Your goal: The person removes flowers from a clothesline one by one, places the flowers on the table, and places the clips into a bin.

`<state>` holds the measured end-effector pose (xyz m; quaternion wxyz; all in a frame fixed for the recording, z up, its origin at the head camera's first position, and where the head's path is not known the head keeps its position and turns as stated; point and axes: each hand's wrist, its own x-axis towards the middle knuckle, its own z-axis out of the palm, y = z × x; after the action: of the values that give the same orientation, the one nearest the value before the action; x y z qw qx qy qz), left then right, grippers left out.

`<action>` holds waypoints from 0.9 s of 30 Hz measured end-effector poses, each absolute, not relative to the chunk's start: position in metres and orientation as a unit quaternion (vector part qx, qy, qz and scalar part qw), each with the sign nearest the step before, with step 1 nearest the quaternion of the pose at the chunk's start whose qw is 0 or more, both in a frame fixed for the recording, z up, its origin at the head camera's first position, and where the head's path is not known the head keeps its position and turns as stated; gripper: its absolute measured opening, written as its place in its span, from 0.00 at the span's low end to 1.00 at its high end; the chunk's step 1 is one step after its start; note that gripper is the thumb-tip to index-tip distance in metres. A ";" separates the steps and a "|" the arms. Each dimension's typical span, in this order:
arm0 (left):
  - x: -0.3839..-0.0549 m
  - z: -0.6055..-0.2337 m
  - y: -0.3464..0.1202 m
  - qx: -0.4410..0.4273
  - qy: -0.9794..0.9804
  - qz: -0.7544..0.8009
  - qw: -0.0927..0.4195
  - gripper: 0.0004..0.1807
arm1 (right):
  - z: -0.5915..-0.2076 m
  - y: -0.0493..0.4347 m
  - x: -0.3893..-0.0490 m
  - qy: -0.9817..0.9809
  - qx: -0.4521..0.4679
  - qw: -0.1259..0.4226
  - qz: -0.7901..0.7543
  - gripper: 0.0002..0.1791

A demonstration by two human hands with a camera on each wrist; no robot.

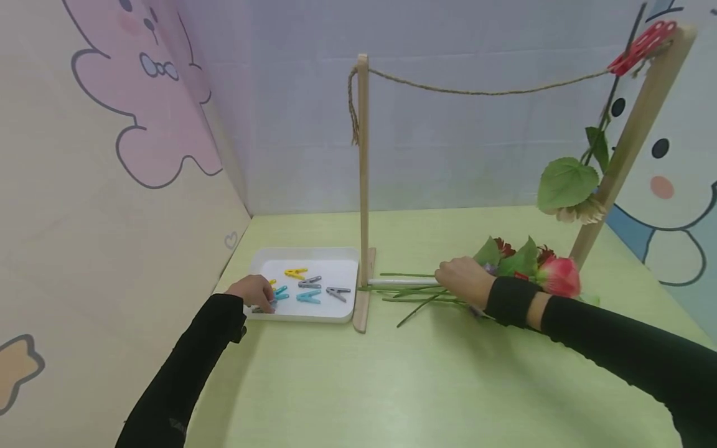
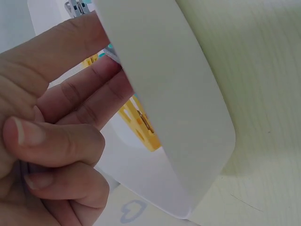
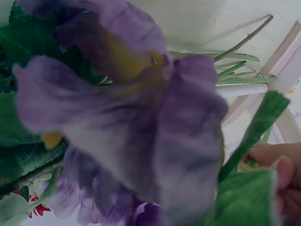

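My left hand (image 1: 252, 291) reaches into the left end of a white tray (image 1: 302, 319) of clothespins. In the left wrist view its thumb and first fingers close around a grey clothespin (image 2: 112, 52), with the fingertips partly hidden behind the tray wall. A yellow clothespin (image 2: 143, 125) lies beside them, and the other fingers are curled. My right hand (image 1: 465, 283) grips flower stems low over the table. Around it are a pink flower (image 1: 560, 277), green leaves and, large in the right wrist view, a purple flower (image 3: 141, 108).
A wooden stand (image 1: 363, 174) with a slung rope (image 1: 487, 93) spans the table. From the rope's right end, a red clothespin (image 1: 641, 48) holds a pale flower (image 1: 590, 210) upside down. Loose green stems (image 1: 420, 300) cross the stand's white bottom bar (image 1: 403, 282). A wall borders the left side.
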<state>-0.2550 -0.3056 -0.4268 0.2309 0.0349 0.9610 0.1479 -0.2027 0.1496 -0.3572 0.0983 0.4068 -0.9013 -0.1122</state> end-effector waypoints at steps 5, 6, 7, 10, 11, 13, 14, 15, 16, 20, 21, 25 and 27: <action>-0.255 -0.429 -0.305 0.021 0.957 0.165 0.236 0.11 | -0.361 0.149 -0.204 -0.897 0.418 0.099 -0.105 0.11; -0.254 -0.429 -0.305 0.018 0.958 0.167 0.233 0.11 | -0.362 0.149 -0.204 -0.895 0.421 0.101 -0.104 0.11; -0.254 -0.429 -0.305 0.018 0.958 0.168 0.231 0.12 | -0.364 0.148 -0.205 -0.894 0.424 0.101 -0.103 0.10; -0.252 -0.428 -0.305 0.019 0.958 0.171 0.227 0.14 | -0.371 0.148 -0.206 -0.890 0.434 0.104 -0.098 0.09; -0.252 -0.427 -0.304 0.022 0.958 0.170 0.230 0.14 | -0.373 0.147 -0.207 -0.888 0.437 0.105 -0.100 0.09; -0.250 -0.426 -0.303 0.030 0.958 0.166 0.234 0.14 | -0.376 0.147 -0.208 -0.886 0.442 0.105 -0.098 0.08; -0.249 -0.425 -0.303 0.031 0.957 0.163 0.237 0.13 | -0.376 0.146 -0.208 -0.885 0.443 0.105 -0.096 0.08; -0.248 -0.425 -0.302 0.033 0.957 0.160 0.239 0.13 | -0.377 0.146 -0.208 -0.886 0.442 0.104 -0.095 0.08; -0.248 -0.423 -0.301 0.037 0.957 0.157 0.240 0.13 | -0.377 0.145 -0.208 -0.886 0.442 0.104 -0.095 0.08; -0.246 -0.421 -0.295 0.037 0.958 0.154 0.241 0.12 | -0.378 0.142 -0.210 -0.881 0.449 0.116 -0.096 0.08; -0.246 -0.421 -0.294 0.039 0.958 0.153 0.241 0.12 | -0.379 0.142 -0.210 -0.879 0.452 0.120 -0.099 0.08; -0.247 -0.420 -0.292 0.048 0.958 0.149 0.241 0.11 | -0.381 0.140 -0.214 -0.872 0.461 0.130 -0.103 0.08; -0.247 -0.420 -0.291 0.051 0.958 0.148 0.241 0.11 | -0.384 0.140 -0.216 -0.872 0.461 0.127 -0.103 0.08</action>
<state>-0.2469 -0.2914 -0.4198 0.2415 0.0512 0.9577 0.1482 -0.2157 0.1398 -0.3843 0.1267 0.4610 -0.8723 -0.1028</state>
